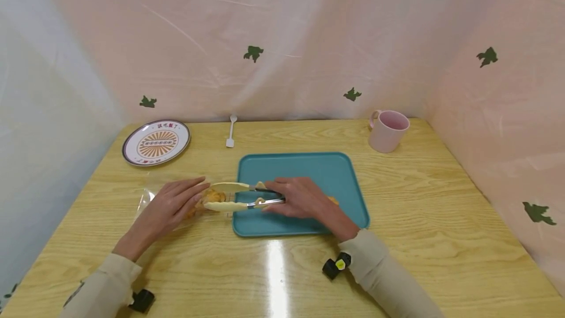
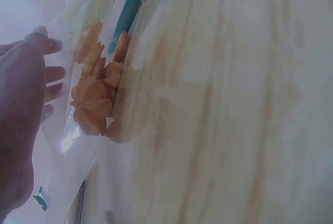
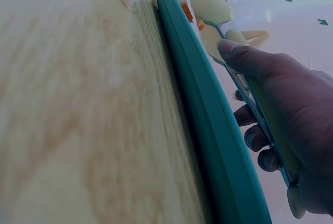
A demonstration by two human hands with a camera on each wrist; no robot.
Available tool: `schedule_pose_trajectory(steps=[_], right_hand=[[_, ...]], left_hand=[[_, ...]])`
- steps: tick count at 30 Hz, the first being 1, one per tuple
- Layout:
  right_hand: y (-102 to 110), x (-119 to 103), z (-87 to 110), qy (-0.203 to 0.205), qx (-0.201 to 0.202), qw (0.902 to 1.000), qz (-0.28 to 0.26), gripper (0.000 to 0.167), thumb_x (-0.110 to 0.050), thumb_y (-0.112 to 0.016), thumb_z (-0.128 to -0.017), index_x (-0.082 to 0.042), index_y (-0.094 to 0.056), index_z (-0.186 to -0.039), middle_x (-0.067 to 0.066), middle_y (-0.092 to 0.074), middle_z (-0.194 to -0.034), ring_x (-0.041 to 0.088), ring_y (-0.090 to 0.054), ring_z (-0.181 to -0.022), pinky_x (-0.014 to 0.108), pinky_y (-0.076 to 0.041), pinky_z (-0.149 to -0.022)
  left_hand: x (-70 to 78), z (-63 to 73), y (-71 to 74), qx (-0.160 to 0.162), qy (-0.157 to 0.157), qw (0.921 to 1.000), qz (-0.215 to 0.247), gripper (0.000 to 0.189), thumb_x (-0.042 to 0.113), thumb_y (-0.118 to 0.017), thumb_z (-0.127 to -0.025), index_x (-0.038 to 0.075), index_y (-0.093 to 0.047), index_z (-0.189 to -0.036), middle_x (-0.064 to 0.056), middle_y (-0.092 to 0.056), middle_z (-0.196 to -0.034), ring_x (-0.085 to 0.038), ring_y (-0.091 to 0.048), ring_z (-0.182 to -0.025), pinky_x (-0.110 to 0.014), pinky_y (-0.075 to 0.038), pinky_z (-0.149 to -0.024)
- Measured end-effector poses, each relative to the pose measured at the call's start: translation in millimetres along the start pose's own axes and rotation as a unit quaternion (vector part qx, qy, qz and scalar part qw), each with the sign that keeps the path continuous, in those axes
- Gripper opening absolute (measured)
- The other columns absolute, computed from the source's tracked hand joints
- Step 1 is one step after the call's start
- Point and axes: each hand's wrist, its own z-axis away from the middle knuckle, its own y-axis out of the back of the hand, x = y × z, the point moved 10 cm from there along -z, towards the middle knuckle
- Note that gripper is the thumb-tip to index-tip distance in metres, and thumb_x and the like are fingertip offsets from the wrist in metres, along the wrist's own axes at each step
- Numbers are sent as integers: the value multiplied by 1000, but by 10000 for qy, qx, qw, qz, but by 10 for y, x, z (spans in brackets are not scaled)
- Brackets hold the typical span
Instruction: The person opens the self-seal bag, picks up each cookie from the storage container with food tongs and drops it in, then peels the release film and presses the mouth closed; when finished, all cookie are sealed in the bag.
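My right hand (image 1: 296,196) grips a pair of tongs (image 1: 266,202) with metal arms and cream tips, above the teal tray (image 1: 300,166). The tongs point left, their tips spread at the mouth of a clear plastic bag (image 1: 146,199). Ridged orange snack pieces (image 2: 92,102) lie inside the bag, close to the tips. My left hand (image 1: 169,206) holds the bag's upper film, which stands raised in the left wrist view; its thumb is hidden in the head view. A bit of orange food (image 1: 333,200) shows on the tray behind my right wrist.
A patterned plate (image 1: 178,147) stands at the table's back left, with a small white spatula-like utensil (image 1: 231,132) to its right. A pink mug (image 1: 385,135) is at the back right. Leaf-printed cloth (image 1: 300,63) hangs behind the wooden table (image 1: 441,220).
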Motion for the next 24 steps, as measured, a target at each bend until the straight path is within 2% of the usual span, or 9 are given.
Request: schedule_pose_trajectory(steps=[8,15,24], right_hand=[[-16,-4,-11,53,-87,9998,-165,53,-49,-78,-90,-10,-73,-126,-1,-67,-91,9,-56,-62,27,-45,-51],[-48,7,-55,-50,-196,9994,-297,55,-49,-78,-91,-10,-72,-129,1,-70,-98,10,-58,-67,29,-49,-55],[-77,-7,-98,11,-173,9991,-390,53,-47,-78,-91,-10,-72,-128,1,-69,-97,9,-54,-66,29,-47,-56]], left_hand=[[-2,1,-4,-16,-2,10000,-1,34,18,-56,-108,5,-65,-139,-16,-63,-139,-39,-61,-120,-61,-45,-99],[19,-11,2,0,-54,10000,69,34,18,-58,-108,5,-65,-138,-17,-63,-138,-39,-61,-120,-61,-45,-100],[0,-4,-10,-55,27,10000,55,34,21,-55,-109,6,-65,-139,-16,-63,-140,-39,-61,-121,-60,-44,-100]])
